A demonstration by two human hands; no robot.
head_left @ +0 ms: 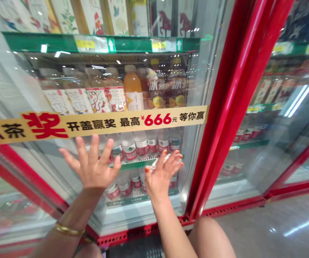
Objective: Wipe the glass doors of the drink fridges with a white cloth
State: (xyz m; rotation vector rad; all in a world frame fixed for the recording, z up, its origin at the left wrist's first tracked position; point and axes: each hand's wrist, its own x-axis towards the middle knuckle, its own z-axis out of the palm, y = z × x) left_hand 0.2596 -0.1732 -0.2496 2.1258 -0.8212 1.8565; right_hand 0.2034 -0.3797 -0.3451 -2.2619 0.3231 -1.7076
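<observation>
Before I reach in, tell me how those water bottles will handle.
The clear plastic water bottles look full, so probably heavy for their size; their smooth round sides may slip and would likely roll if tipped.

Red-framed glass refrigerator doors [224, 107] line a polished floor [264, 229] gleaming with reflected light.

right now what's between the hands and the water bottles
The head view shows a clear glass fridge door separating the left hand and right hand from the red-labelled clear plastic water bottles.
</observation>
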